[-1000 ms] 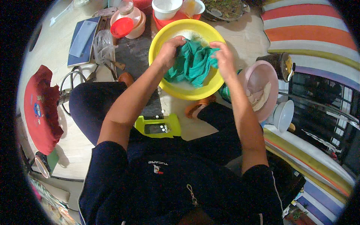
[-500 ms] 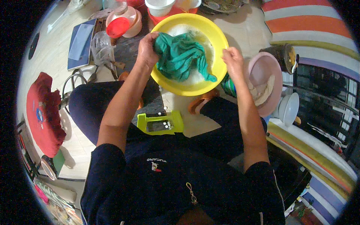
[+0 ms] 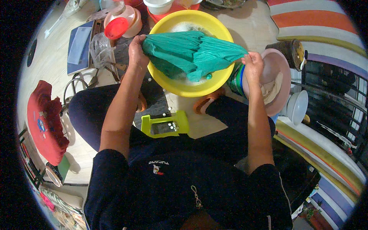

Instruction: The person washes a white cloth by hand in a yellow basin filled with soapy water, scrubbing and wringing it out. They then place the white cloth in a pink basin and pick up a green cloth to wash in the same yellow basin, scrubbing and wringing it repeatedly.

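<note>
A wet green cloth (image 3: 191,51) is stretched taut across the top of a yellow basin (image 3: 165,82). My left hand (image 3: 138,51) is closed on its left end, just outside the basin's rim. Its right end is pinched in my right hand (image 3: 253,65), beyond the right rim. The cloth's middle hangs in folds down into the basin, where whitish foam (image 3: 188,27) shows behind it and below. A small round green bit (image 3: 209,76) shows at the cloth's lower edge.
Right of the basin stands a pink tub (image 3: 281,76) with pale cloth inside, beside a white bowl (image 3: 297,107). Near my knees lies a lime-green plastic frame (image 3: 184,122) with several small white balls. A red tub lid (image 3: 116,28) and a blue folder (image 3: 79,50) are at upper left.
The cloth was bunched in the basin, held only by my left hand. My right hand now has its other end, and the hands have spread apart, pulling it taut.
</note>
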Demonstrator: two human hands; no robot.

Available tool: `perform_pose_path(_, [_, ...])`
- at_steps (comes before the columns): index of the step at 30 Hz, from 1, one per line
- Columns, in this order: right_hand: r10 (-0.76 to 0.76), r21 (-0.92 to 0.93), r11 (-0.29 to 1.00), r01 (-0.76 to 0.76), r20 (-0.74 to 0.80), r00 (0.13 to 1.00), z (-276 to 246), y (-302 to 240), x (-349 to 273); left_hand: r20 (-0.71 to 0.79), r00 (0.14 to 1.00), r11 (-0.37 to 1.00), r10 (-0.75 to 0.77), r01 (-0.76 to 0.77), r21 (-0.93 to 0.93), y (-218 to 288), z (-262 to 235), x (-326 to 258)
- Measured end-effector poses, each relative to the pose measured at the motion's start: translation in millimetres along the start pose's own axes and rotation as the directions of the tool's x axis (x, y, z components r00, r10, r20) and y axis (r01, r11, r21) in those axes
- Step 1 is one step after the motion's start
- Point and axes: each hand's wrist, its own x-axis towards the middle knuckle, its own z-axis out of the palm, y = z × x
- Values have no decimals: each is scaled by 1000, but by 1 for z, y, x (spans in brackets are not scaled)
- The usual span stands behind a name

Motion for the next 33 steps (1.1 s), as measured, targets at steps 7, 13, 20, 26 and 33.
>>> perform_pose_path(7, [49,-474,880,17,128,991,11,-20,-1,141,970,980,-198,201,-7,-9,15,-19])
perform_pose_path(13, [-390,-707,489,511,346,853,74,-65,-21,393,796,885,-459,450,122,-10,34,-38])
perform_pose_path(20, [55,-657,717,231,384,922,69,-28,14,261,940,873,-220,70,483,-8,9,-13])
perform_pose_path(26, [221,-156,965,-210,53,974,19,6,29,-13,995,994,-97,98,43,8,-11,-1])
perform_pose_path(33, [314,-569,804,-171,163,935,29,-7,3,301,920,949,-251,295,-112,6,31,-27])
